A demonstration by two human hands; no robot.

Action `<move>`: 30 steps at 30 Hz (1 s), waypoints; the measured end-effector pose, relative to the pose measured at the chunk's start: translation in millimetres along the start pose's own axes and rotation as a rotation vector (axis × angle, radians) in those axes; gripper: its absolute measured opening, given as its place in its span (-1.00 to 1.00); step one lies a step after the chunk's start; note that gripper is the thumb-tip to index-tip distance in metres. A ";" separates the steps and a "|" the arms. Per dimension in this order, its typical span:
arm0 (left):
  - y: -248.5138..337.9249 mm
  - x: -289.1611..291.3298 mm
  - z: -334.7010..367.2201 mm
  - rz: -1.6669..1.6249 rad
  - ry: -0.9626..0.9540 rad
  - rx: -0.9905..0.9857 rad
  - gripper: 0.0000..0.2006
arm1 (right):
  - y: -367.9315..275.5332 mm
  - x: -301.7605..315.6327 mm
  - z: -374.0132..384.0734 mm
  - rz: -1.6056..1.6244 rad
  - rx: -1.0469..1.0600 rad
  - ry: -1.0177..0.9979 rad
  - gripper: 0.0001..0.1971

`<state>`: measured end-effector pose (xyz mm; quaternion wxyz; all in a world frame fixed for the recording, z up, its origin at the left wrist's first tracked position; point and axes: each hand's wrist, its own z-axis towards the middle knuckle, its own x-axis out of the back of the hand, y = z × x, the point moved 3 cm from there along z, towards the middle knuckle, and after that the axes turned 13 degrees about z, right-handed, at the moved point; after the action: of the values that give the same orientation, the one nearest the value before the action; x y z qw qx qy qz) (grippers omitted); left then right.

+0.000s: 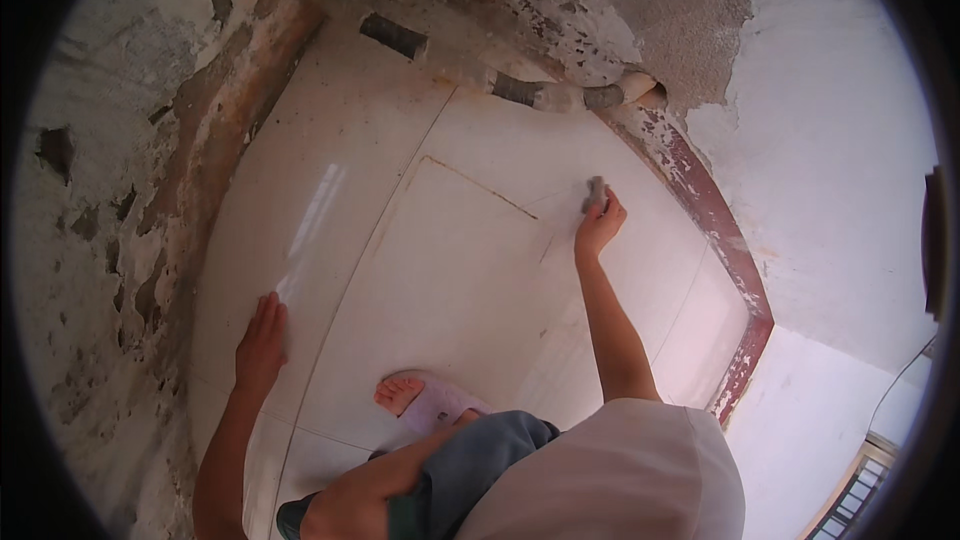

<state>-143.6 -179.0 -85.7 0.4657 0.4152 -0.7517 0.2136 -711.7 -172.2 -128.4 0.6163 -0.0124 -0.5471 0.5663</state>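
Note:
My right hand (600,230) reaches forward over the pale floor tiles (480,290), its fingers closed on a small grey piece (595,192). That piece is lumpy and partly covered by the fingers, and its kind cannot be made out. Over on the left, my left hand (262,340) is held low at the tiles with fingers stretched out and nothing in them. Whether its fingertips press on the floor is hard to tell. Between the two hands, a thin brownish line (480,185) bends at a corner across one tile.
A pipe (455,65) with grey and dark sections runs along the far wall. Peeling plaster (120,190) covers the left wall. A worn dark-red skirting (715,200) borders the right wall. My foot in a pale pink slipper (440,405) stands on the tiles.

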 end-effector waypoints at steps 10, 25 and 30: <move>9.9 -3.3 6.6 0.017 0.034 -0.070 -0.10 | -117.9 -243.5 38.0 0.392 0.052 -0.233 -0.80; 4.1 -12.8 4.1 -0.041 -0.067 0.016 -0.02 | 6.6 160.7 -156.5 0.068 -0.606 -0.676 -0.85; 6.2 -10.9 2.8 -0.020 -0.039 0.015 -0.01 | -18.0 122.3 -170.5 -0.109 -0.367 -0.706 -0.81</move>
<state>-147.8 -172.9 -96.2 0.4500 0.4304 -0.7547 0.2065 -611.4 11.4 -104.6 0.4073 0.1019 -0.8171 0.3950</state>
